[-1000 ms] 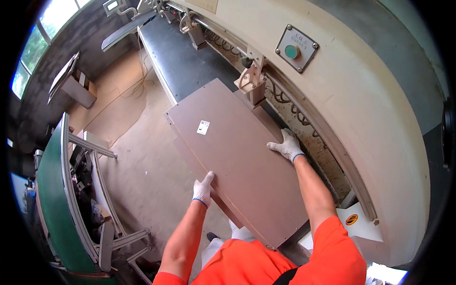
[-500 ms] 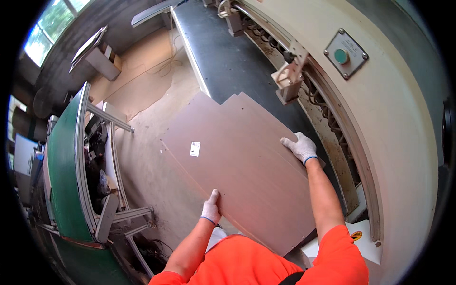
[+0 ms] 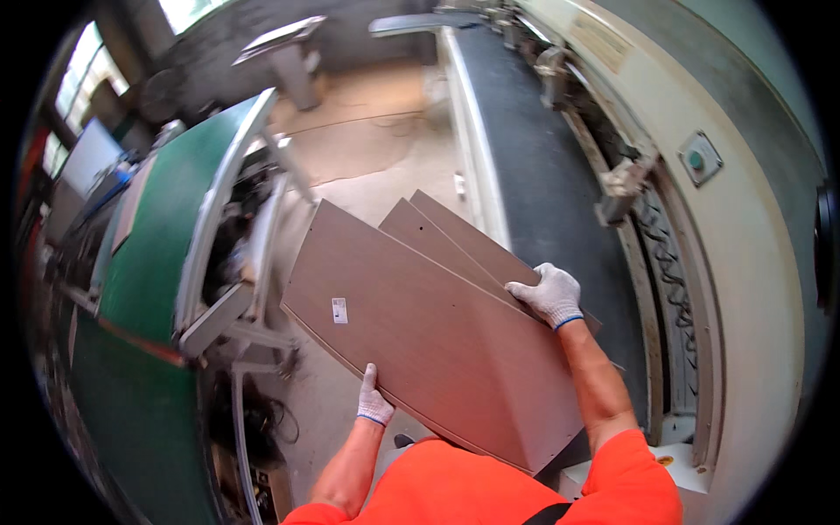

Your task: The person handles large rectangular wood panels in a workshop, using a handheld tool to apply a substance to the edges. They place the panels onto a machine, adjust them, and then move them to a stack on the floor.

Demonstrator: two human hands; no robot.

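Observation:
I carry several flat brown-grey panels, stacked and fanned apart at their far right corner. The top one bears a small white label; a lower panel juts out beyond it. My left hand, in a white knit glove, grips the near left edge with its thumb on top. Across the stack, my right hand, gloved likewise, is closed over the right edge, thumb lying on the upper face. The fingers of both hands are mostly hidden under the panels.
Along the right runs a long machine with a black bed, clamp-like blocks and a green button. A green-topped metal-framed table stands at left. Ahead, a pale stand is near the wall.
My view has swung left, away from the machine, and the panels have come along in both hands. They now fan apart more at the far end.

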